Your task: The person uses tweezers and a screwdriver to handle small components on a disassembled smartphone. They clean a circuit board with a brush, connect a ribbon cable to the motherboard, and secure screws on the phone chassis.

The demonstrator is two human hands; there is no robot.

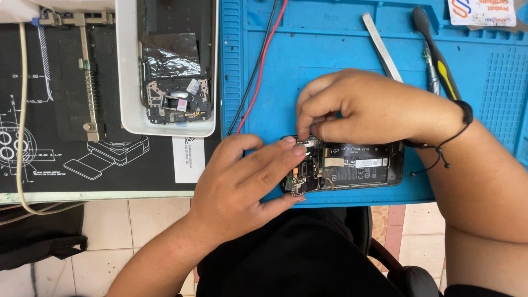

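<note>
Table [99,193] edge runs across the view, tiled floor [137,220] below it. Blue work mat [341,49] covers the right part of the table; a black mat with white line drawings [66,148] covers the left. White tray [127,71] stands between the two, holding a stripped phone frame with a circuit board [177,99].

Opened phone [352,165] lies flat at the near edge of the blue mat, back cover off, battery and board exposed.

Left hand [242,181] rests on the phone's left end, fingers stretched out and laid side by side over the board, thumb under the near edge.

Right hand [368,104] hovers over the phone's top edge, thumb and forefinger pinched together on something small at the upper left corner of the board; too small to identify. Black cord bracelet [466,113] on that wrist.

Behind the right hand: screwdriver with black and yellow handle [440,60], metal tweezers [382,47], red and black wires [261,66].
</note>
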